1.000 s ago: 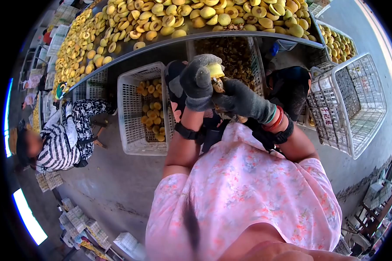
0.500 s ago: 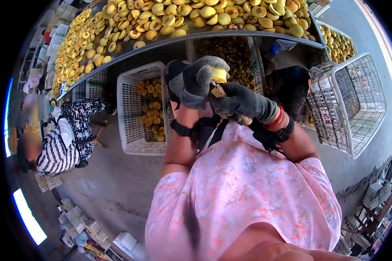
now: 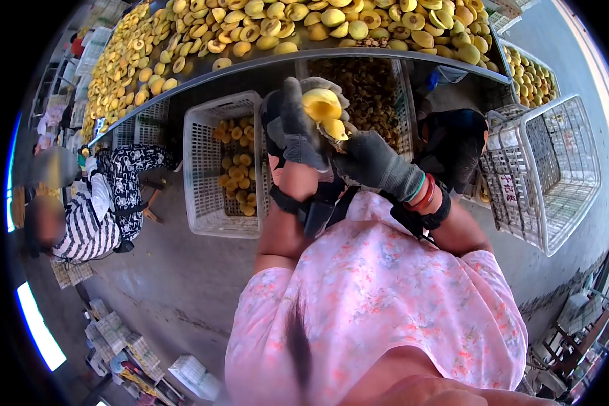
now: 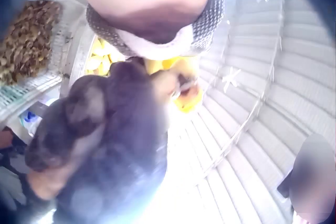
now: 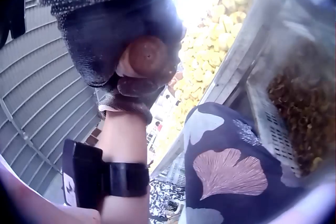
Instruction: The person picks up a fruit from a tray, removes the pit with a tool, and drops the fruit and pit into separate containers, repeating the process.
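In the head view, my gloved left hand [image 3: 303, 128] holds a yellow fruit [image 3: 321, 106] parted into two pieces, fingers behind it and thumb raised at its left side. Just right of and below the fruit, my gloved right hand [image 3: 379, 164] is curled round a tool. The round wooden end of its handle [image 5: 148, 56] pokes out of the right glove [image 5: 100, 37] in the right wrist view. Seen from the left wrist, the wooden handle [image 4: 46, 183] leaves the right glove [image 4: 118, 129], and the fruit [image 4: 190, 99] is beyond its fingers. The tool's tip is unclear.
A metal table [image 3: 203, 76] heaped with yellow fruit halves spans the front. Below it, a crate [image 3: 402, 111] holds brown scraps. A white crate [image 3: 203, 227] with fruit halves stands left, an upturned-sided crate [image 3: 511, 196] right. Another person [image 3: 91, 233] sits at far left.
The fruit has come apart into two pieces, its hollow inside now showing. My left thumb has straightened upward, and my right hand has shifted slightly right and down from the fruit.
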`<action>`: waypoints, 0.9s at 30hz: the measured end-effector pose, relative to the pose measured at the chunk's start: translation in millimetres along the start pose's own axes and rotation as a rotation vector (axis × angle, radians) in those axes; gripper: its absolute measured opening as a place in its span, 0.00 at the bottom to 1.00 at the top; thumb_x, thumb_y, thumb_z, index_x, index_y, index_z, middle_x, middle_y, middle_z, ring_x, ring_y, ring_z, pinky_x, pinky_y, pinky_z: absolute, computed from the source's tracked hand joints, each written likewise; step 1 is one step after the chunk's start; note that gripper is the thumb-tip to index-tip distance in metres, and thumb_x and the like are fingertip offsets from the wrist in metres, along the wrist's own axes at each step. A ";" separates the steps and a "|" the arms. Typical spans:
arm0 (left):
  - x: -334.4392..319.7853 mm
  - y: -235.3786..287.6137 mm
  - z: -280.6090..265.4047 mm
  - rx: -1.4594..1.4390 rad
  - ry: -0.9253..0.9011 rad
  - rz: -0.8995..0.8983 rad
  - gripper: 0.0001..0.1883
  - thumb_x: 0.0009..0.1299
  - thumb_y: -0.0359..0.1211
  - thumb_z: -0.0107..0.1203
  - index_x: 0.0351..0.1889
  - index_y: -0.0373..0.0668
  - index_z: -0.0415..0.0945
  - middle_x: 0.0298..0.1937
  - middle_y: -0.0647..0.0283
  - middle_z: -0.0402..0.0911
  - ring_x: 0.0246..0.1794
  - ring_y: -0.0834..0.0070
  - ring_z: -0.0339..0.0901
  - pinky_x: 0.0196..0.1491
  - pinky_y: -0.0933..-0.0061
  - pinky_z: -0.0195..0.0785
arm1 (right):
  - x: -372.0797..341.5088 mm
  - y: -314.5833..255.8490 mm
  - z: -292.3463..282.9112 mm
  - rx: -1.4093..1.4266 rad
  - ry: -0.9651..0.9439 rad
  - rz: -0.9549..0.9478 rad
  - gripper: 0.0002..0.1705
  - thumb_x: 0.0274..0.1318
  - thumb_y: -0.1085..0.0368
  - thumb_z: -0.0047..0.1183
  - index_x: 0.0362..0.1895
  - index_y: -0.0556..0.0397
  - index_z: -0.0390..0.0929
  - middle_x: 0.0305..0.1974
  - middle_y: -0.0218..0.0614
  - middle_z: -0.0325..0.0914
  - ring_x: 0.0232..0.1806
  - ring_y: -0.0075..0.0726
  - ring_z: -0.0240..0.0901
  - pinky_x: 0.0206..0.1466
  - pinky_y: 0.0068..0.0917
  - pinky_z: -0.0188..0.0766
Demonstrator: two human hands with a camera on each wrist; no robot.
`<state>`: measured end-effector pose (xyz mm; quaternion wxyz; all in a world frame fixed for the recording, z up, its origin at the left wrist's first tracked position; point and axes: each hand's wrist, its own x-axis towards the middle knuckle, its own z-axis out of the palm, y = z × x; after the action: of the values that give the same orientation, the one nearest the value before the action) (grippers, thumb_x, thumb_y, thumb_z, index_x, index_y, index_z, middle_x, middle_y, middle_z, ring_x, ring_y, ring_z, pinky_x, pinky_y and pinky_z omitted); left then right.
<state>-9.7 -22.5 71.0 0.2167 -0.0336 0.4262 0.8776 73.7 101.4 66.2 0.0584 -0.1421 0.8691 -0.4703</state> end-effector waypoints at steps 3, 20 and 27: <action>8.0 -0.2 -18.2 0.091 0.099 0.107 0.35 0.68 0.65 0.35 0.35 0.41 0.75 0.29 0.57 0.79 0.21 0.67 0.77 0.23 0.69 0.73 | 3.1 6.7 5.8 -0.055 0.022 -0.028 0.14 0.51 0.62 0.54 0.39 0.57 0.75 0.31 0.53 0.74 0.33 0.59 0.72 0.34 0.42 0.70; -119.6 7.4 -151.9 0.756 0.314 0.173 0.18 0.74 0.44 0.39 0.46 0.41 0.73 0.33 0.62 0.75 0.28 0.77 0.72 0.28 0.76 0.67 | 104.9 232.2 20.6 0.331 0.145 0.419 0.10 0.58 0.63 0.52 0.28 0.55 0.73 0.14 0.32 0.69 0.14 0.28 0.65 0.17 0.27 0.59; -75.5 23.7 -124.5 0.454 0.329 0.242 0.20 0.75 0.47 0.39 0.47 0.41 0.73 0.39 0.61 0.76 0.36 0.75 0.74 0.38 0.75 0.68 | 63.3 107.4 32.6 0.389 0.142 0.221 0.19 0.48 0.62 0.59 0.44 0.55 0.72 0.35 0.39 0.79 0.35 0.46 0.76 0.39 0.35 0.72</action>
<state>33.1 -156.8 27.8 0.0405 -0.0751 0.6417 0.7622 0.5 111.8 -39.3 0.0748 0.0013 0.7742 -0.6285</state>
